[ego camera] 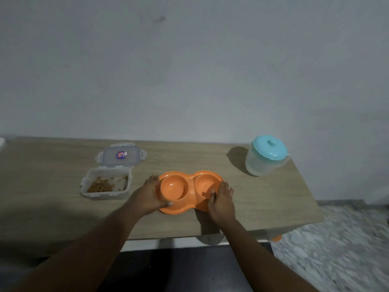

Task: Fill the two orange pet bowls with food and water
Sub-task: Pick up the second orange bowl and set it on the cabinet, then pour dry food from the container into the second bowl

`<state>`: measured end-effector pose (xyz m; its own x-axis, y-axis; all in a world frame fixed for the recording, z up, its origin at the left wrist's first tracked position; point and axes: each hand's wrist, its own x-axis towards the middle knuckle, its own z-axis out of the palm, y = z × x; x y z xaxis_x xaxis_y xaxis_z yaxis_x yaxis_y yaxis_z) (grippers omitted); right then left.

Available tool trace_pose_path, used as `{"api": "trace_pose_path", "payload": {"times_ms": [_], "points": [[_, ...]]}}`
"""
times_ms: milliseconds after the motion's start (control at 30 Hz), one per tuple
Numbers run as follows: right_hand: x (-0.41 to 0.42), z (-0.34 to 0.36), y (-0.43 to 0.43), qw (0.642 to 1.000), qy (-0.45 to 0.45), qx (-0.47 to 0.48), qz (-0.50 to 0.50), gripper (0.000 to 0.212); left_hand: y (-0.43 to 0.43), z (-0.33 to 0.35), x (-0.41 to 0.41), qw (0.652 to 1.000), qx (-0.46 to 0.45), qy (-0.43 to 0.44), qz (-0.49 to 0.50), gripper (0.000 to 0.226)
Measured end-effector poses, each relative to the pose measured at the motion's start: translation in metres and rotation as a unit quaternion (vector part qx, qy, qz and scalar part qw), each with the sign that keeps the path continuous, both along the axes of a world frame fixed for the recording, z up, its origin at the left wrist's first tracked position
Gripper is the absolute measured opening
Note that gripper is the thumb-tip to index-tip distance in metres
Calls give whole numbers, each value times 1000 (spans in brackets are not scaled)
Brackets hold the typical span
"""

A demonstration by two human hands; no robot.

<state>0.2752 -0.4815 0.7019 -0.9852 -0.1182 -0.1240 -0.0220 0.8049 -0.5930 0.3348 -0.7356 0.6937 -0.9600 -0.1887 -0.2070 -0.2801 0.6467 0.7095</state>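
Note:
An orange double pet bowl (190,178) lies in the middle of the wooden table, and both its round wells look bare. My left hand (149,193) grips its left end, thumb on the near rim. My right hand (221,202) holds its right near edge, thumb inside the right well. A clear food container (106,183) with brown kibble stands open to the left. Its clear lid (120,157) lies flat just behind it. A translucent water jug (264,157) with a teal lid stands at the back right.
The wooden table (263,207) ends against a grey wall at the back. Its right edge drops to a speckled floor (336,249). A small orange thing (276,238) shows under the table's near right corner.

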Motion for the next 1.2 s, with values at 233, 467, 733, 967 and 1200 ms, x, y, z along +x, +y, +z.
{"api": "trace_pose_path", "payload": {"times_ms": [233,467,733,967,1200], "points": [[14,36,-86,992,59,-42,103,59,-56,44,29,995,13,33,89,116],[52,30,-194,977,13,-66,204,55,-159,39,86,981,-18,35,190,118],[69,15,-259,978,-28,-84,189,48,-189,47,108,979,-26,-36,199,133],[75,11,-266,977,-32,-116,174,49,-182,33,109,980,64,25,188,85],[80,11,-267,980,-33,-132,146,51,-173,23,104,963,168,50,202,75]]}}
